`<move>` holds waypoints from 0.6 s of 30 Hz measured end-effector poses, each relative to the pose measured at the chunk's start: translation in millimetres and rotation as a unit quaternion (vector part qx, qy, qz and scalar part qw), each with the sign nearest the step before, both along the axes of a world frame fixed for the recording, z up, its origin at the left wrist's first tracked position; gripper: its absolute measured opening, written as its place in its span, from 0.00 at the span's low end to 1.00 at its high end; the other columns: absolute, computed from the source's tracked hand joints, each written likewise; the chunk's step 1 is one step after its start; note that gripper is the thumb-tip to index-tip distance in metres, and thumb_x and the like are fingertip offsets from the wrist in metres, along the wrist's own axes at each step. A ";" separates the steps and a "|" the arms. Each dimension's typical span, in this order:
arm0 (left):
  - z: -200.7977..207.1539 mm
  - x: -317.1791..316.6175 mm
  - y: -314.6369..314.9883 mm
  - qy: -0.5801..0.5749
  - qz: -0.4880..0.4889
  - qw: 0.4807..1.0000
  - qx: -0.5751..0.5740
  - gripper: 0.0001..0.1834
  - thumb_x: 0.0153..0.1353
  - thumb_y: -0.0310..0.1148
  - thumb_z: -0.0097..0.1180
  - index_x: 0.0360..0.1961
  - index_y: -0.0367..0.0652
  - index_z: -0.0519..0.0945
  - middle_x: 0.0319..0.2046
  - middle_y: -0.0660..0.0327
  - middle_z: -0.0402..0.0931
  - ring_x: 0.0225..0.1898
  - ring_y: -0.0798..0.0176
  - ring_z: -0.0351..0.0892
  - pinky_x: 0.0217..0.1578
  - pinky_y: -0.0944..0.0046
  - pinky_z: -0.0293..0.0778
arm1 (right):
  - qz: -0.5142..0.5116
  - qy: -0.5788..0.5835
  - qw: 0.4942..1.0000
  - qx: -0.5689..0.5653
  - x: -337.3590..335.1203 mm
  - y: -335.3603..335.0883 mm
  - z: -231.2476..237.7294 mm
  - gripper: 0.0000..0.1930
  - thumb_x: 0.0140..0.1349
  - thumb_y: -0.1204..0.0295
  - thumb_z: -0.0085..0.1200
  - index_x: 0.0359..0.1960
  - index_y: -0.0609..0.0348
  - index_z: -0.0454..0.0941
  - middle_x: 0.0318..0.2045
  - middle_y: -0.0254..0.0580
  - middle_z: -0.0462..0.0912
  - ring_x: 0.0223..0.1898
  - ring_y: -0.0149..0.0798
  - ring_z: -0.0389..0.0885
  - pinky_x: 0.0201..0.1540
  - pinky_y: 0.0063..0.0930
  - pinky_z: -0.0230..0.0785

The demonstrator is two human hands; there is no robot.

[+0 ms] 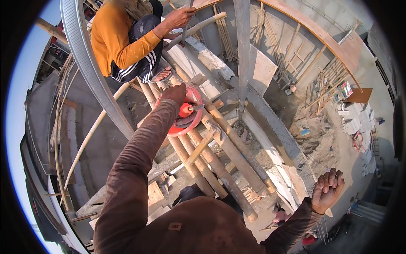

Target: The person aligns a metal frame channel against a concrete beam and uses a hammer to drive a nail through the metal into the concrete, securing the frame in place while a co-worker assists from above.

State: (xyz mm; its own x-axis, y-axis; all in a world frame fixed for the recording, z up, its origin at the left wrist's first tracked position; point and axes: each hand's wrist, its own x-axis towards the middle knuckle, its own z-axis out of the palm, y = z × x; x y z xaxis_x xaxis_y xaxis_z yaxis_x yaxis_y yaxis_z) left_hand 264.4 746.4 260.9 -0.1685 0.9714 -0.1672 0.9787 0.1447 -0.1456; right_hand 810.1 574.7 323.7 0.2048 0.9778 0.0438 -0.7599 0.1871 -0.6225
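My left hand (174, 93) reaches forward in a brown sleeve, fingers closed over the near rim of a red plastic basin (191, 125). The basin rests on bamboo scaffold poles (220, 169) and holds an orange-handled tool (186, 111) and a dark trowel-like blade. My right hand (327, 190) is raised out to the lower right over the drop, fingers curled into the palm, with nothing clearly visible in it. A person in an orange shirt (111, 36) sits on the scaffold just beyond the basin, one hand (179, 17) gripping a thin metal bar.
A curved corrugated metal strip (86, 63) arcs down the left side. A grey vertical post (242, 51) rises from a concrete wall top (262, 122). Far below lie dirt ground, stacked white blocks (353, 122), bamboo props and a curved wooden form (321, 36).
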 end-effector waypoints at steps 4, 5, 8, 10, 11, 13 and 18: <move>-33.5 -15.4 -26.8 -0.006 0.013 0.999 -0.043 0.31 0.64 0.52 0.52 0.62 0.45 0.68 0.59 0.50 0.71 0.63 0.46 0.69 0.66 0.39 0.55 | 0.015 0.010 1.000 -0.012 -12.7 1.4 9.7 0.16 0.74 0.66 0.43 0.25 0.50 0.60 0.21 0.30 0.63 0.14 0.23 0.59 0.21 0.22 0.63; -38.3 -15.5 -27.7 -0.021 0.003 1.000 -0.016 0.35 0.62 0.54 0.54 0.65 0.46 0.66 0.62 0.50 0.69 0.66 0.46 0.65 0.69 0.39 0.50 | 0.011 0.006 1.000 -0.019 -16.9 2.4 10.9 0.17 0.74 0.66 0.43 0.24 0.49 0.59 0.21 0.30 0.63 0.14 0.23 0.59 0.20 0.22 0.63; -33.6 -15.6 -22.4 -0.010 -0.019 1.000 0.016 0.45 0.57 0.57 0.59 0.70 0.47 0.60 0.66 0.52 0.63 0.70 0.47 0.57 0.72 0.43 0.44 | -0.002 0.013 0.999 -0.038 -25.2 8.0 13.4 0.17 0.74 0.64 0.44 0.24 0.49 0.59 0.20 0.29 0.64 0.14 0.23 0.59 0.20 0.22 0.63; -16.4 -9.0 -19.0 -0.032 -0.008 0.999 -0.013 0.46 0.54 0.55 0.63 0.70 0.47 0.61 0.67 0.50 0.62 0.70 0.47 0.58 0.72 0.43 0.44 | 0.010 -0.004 0.999 -0.038 -28.8 9.7 15.5 0.18 0.73 0.64 0.44 0.23 0.49 0.59 0.20 0.29 0.64 0.14 0.22 0.59 0.20 0.22 0.63; -3.9 -2.5 -22.2 -0.023 -0.011 1.000 -0.007 0.46 0.54 0.53 0.64 0.70 0.47 0.61 0.67 0.50 0.62 0.70 0.46 0.58 0.72 0.44 0.45 | 0.008 -0.006 0.999 -0.036 -29.9 9.8 17.6 0.18 0.73 0.64 0.44 0.23 0.49 0.59 0.20 0.29 0.64 0.14 0.22 0.59 0.20 0.22 0.63; 32.7 16.8 -33.5 -0.051 -0.040 0.997 0.050 0.37 0.55 0.48 0.64 0.64 0.46 0.70 0.61 0.49 0.70 0.63 0.47 0.68 0.64 0.49 0.61 | -0.012 -0.015 0.999 -0.025 -32.4 11.3 24.0 0.18 0.74 0.63 0.44 0.22 0.49 0.59 0.20 0.30 0.64 0.14 0.23 0.60 0.19 0.22 0.63; 101.6 151.0 -106.1 -0.607 -0.153 0.750 -0.215 0.33 0.74 0.52 0.42 0.68 0.36 0.64 0.51 0.55 0.79 0.54 0.61 0.78 0.59 0.59 0.70 | -0.060 0.048 0.994 0.083 -57.5 12.6 40.8 0.19 0.74 0.63 0.43 0.22 0.49 0.59 0.21 0.30 0.65 0.14 0.24 0.62 0.21 0.25 0.67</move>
